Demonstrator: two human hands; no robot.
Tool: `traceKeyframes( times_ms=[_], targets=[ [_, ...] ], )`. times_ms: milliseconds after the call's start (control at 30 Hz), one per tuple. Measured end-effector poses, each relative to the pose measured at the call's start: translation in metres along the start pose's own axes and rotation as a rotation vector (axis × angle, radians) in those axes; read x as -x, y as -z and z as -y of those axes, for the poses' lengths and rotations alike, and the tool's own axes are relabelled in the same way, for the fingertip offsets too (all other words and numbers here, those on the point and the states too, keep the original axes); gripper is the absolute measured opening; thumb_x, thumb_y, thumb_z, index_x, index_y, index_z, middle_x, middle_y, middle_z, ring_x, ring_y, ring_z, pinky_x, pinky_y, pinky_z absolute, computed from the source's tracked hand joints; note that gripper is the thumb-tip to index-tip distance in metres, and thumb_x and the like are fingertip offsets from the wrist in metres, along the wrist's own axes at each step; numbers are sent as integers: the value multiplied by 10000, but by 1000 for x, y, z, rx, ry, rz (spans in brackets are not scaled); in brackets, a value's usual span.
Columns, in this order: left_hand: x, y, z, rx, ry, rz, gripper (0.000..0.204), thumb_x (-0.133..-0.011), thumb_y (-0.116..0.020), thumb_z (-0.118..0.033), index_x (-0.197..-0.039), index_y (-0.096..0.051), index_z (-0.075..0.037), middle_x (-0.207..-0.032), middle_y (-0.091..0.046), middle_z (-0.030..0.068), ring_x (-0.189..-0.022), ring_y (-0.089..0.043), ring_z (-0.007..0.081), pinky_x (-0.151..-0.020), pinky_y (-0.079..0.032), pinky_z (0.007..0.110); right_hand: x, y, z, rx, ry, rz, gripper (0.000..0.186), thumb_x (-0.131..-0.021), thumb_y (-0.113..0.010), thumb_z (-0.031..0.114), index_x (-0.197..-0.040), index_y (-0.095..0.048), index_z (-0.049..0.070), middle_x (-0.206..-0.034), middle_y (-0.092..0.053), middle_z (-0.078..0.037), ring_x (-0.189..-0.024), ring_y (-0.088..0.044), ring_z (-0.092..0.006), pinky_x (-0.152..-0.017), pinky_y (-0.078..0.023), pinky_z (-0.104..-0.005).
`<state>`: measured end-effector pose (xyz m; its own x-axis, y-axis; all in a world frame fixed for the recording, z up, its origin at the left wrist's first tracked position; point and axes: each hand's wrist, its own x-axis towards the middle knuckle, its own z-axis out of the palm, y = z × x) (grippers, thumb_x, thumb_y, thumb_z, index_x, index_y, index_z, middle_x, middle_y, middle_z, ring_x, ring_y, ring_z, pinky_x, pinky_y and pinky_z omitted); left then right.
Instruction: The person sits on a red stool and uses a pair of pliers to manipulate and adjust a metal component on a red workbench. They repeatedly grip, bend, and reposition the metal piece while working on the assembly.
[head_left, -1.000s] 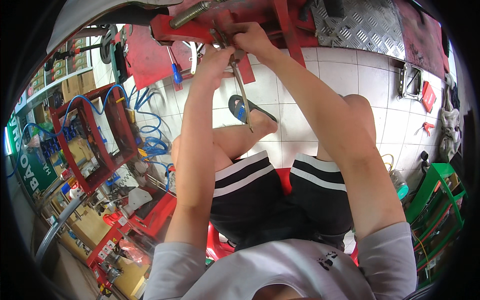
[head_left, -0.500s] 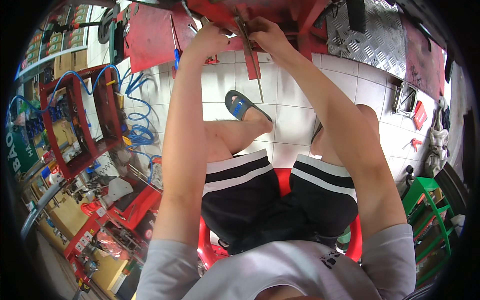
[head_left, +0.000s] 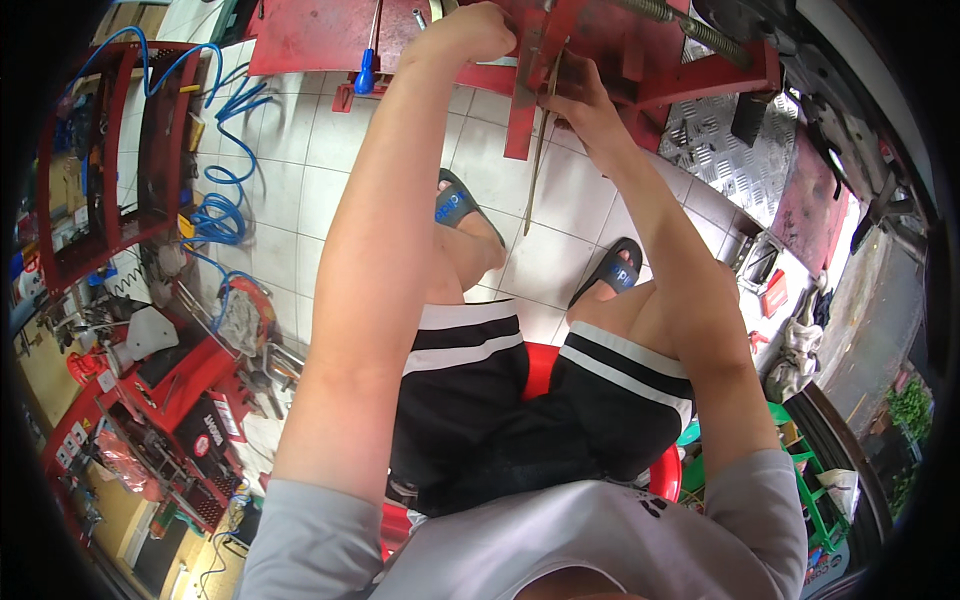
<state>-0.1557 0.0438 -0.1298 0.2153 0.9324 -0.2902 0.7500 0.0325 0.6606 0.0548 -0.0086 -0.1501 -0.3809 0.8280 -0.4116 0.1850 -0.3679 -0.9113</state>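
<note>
Thin metal rod (head_left: 536, 170) — long, tapered — right hand (head_left: 584, 98) clamped on it, left hand (head_left: 472, 34) curled, its hold impossible to tell

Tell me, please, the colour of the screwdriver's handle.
The handle is blue, best in the head view.

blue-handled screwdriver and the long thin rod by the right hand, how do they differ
The screwdriver has a thick, bright blue handle; the rod is dull brownish and slender to its lower tip. The screwdriver sits untouched; the rod is at the right hand's fingers. Both are long and narrow.
</note>
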Motion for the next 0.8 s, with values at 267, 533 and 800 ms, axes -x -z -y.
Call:
traceKeyframes(
  times_ms=[267,533,800],
  targets=[
    [-15,-9,-5,-958,-682,149,230,-806,-494,-61,-893,-690,25,-914,-692,150,-887,-661,295,-797,-522,368,-19,3,-20,-160,203,-4,647,-722,-720,72,-1285,-400,76,-1179,-554,-80,-1057,-566,-202,-846,-495,-344],
    [-47,4,86,-960,-613,247,261,-851,-569,-204,-1051,-675,-74,-1161,-591,128,-994,-606,258,-669,-553,372,0,-4,-17,464,72,53,666,-783,-674,209,-1364,-379,74,-1059,-651,-127,-953,-645,-208,-863,-496,-319],
    [-39,-5,21,-29,237,238,261,-835,-575,-178,-1040,-661,-42,-915,-651,120,-720,-654,207,-573,-511,336,-24,138,-99,1195,-310,620,230,-767,-578,220,-886,-680,52,-754,-678,-116,-743,-678,-236,-669,-534,-372]
  ],
)
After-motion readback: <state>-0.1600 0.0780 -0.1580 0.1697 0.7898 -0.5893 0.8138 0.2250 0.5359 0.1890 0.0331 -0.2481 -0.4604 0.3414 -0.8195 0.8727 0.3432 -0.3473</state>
